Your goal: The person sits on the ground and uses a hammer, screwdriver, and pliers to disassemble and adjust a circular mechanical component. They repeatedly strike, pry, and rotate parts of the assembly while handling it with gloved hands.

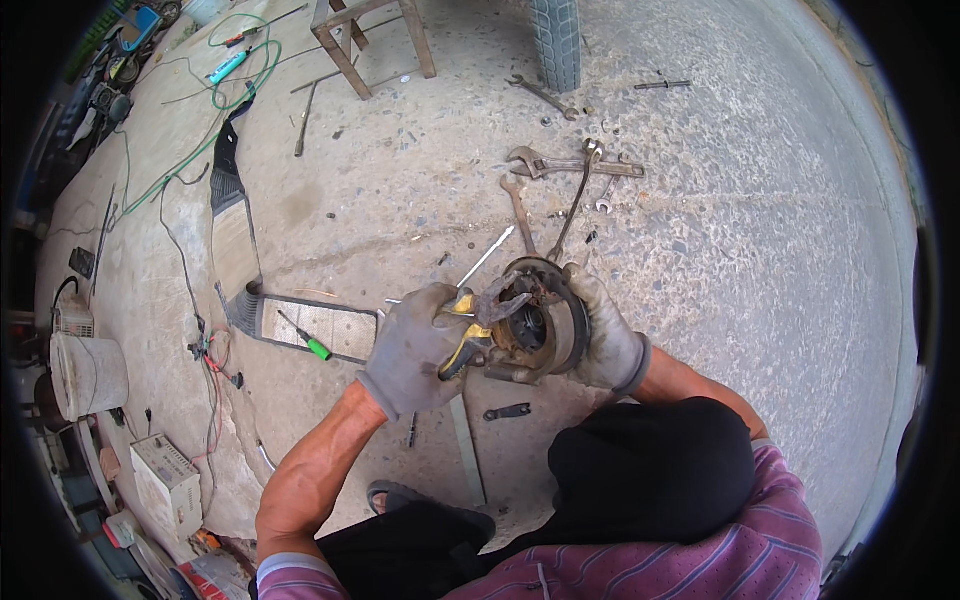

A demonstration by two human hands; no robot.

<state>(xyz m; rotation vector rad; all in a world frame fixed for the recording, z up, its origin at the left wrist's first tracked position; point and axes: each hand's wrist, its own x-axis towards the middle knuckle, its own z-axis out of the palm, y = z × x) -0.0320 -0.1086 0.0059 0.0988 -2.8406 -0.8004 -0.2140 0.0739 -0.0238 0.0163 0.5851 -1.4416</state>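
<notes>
My left hand [412, 345], in a grey work glove, is closed around pliers with yellow and black handles [463, 350]. Their jaws reach into the open face of a round, dirty metal housing [568, 330] with dark parts inside. A dark, greasy scrap [497, 300] lies by the jaws; whether they grip it I cannot tell. Also gloved, my right hand [608, 340] grips the housing by its right rim and holds it tilted above the ground. Much of the housing's left side is hidden behind my left hand and the pliers.
Beyond the housing lie an adjustable wrench [560, 163] and several spanners on the concrete. A green-handled screwdriver [317, 347] rests on a flat panel to the left. Farther off stand a wooden stool [360, 50] and a tyre [556, 45]. A white bucket [90, 375] is far left.
</notes>
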